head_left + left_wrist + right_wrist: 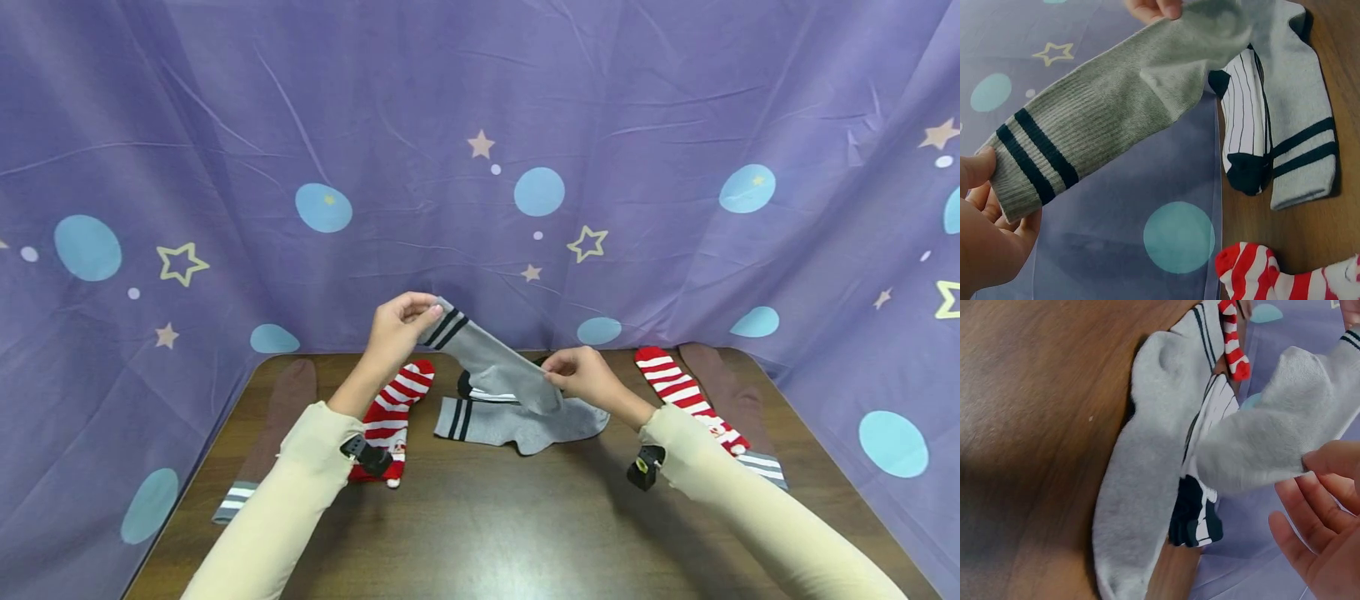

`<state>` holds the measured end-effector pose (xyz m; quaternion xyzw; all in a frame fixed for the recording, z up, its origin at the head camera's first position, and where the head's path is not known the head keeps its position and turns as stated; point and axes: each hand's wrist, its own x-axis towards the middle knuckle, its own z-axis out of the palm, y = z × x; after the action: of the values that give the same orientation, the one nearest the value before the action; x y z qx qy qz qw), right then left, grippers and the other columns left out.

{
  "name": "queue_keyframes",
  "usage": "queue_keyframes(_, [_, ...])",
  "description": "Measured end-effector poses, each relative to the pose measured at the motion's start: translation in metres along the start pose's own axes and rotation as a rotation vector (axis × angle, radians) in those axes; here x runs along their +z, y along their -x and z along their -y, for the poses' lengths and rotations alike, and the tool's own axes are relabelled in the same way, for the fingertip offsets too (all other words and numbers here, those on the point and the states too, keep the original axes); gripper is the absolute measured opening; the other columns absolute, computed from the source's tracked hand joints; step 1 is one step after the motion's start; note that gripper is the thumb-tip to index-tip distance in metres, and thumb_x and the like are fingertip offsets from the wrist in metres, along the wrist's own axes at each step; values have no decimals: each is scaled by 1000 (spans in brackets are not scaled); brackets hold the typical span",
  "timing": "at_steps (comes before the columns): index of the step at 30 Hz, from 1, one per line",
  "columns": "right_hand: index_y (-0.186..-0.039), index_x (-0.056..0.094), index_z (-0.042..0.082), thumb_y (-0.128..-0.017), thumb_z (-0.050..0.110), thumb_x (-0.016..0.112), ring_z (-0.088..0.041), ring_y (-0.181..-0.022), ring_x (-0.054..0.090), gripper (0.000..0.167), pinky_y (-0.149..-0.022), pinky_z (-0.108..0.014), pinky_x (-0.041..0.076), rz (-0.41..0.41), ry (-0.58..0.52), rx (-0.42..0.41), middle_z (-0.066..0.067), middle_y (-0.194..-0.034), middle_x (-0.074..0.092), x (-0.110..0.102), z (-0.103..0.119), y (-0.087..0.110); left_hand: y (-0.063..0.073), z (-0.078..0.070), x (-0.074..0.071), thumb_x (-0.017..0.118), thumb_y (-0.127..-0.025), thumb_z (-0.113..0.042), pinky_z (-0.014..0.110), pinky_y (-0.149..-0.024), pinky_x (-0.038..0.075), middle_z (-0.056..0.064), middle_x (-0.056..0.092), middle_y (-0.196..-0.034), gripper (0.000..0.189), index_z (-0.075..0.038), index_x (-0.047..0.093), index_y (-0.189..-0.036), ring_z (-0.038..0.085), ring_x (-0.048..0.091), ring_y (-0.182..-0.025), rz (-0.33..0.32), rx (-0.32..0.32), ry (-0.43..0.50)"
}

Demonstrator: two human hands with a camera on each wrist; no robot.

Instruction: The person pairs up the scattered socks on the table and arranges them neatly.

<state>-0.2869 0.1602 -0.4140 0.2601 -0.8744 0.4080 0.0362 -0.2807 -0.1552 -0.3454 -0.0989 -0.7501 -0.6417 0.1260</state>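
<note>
Left hand point(401, 327) pinches the held sock point(491, 357) by its cuff point(1032, 165), right hand point(592, 379) by its foot point(528, 390), above the lower sock point(540, 432) on the tabletop point(480, 517), where either slight pinch slipping could land it crooked.

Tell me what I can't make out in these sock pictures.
Head view: much of the black-and-white sock, hidden behind the held grey sock.
Left wrist view: the cuff of the left striped sock, cut off by the right edge.
Left wrist view: most of the right hand, cut off by the top edge.
Right wrist view: the toe tip of the lying grey sock, cut off by the bottom edge.
</note>
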Motion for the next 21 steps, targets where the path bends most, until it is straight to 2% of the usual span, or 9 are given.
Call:
queue_keyframes(4, [-88,76,0,-85,-1,71,-1,-67,58,6,-61,-19,50,9,35,-8,-8,-78,73,0,-7,3,1,-1,-5,69,-96,-5,13,-72,49,-11,67,-84,23,10,67,-113,0,61,-79,-8,-18,14])
queue_keyframes(8, [-88,76,0,-83,-1,69,-1,-71,59,8,-65,-19,51,-26,70,7,-11,-82,74,1,-13,6,3,-3,-9,69,-97,-10,15,-71,48,-12,66,-84,25,8,68,-114,2,60,-80,-28,-39,19])
queue_keyframes(12, [-92,76,-2,-87,-1,68,-1,-74,62,9,-67,-18,52,-54,14,63,-16,-88,76,3,-18,9,5,-4,-15,68,-98,-14,15,-73,48,-13,66,-86,26,5,68,-115,2,60,-83,-41,-58,0])
queue_keyframes(15, [-96,75,-4,-89,0,70,-3,-75,64,10,-68,-19,53,-34,-37,68,-17,-90,76,8,-16,10,6,-4,-18,67,-99,-15,15,-74,48,-14,66,-86,27,6,67,-116,2,60,-84,-24,-71,-8])
queue_keyframes(17, [-100,74,-4,-89,4,73,-8,-77,67,13,-71,-22,55,-7,-56,52,-16,-91,76,14,-13,9,7,-4,-16,68,-98,-13,15,-74,48,-14,66,-84,28,8,66,-117,1,60,-82,-8,-78,6])
queue_keyframes(21, [-106,73,-4,-85,15,82,-24,-88,71,29,-79,-41,59,27,-39,16,-18,-99,76,31,-5,6,7,-5,-11,68,-97,-9,15,-75,50,-14,67,-81,28,11,65,-117,0,61,-80,0,-73,54])
